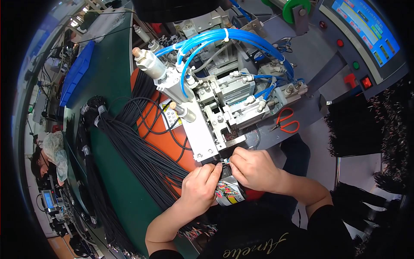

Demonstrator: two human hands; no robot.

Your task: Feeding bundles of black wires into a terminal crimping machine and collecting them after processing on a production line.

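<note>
My left hand [200,185] is closed, thumb and forefinger pinched at the front edge of a metal pneumatic machine [198,140]. Just to its right, my right hand [252,167] pinches too, fingertips almost meeting the left ones. Between them shows a small cable end [225,161] with pale, thin wires; most of it is hidden by my fingers. Below the hands sits a printed can-like container [229,192] in silver, red and yellow. From the left, a thick bundle of black cables [138,149] runs toward my left hand.
Red-handled scissors [288,121] lie on the grey plate right of the machine. Blue air hoses [224,34] arch over it. A control screen [366,30] stands far right, above hanging black cable bundles [353,129]. A blue tray [77,73] rests on the green table [116,181]. Another person [43,162] is at far left.
</note>
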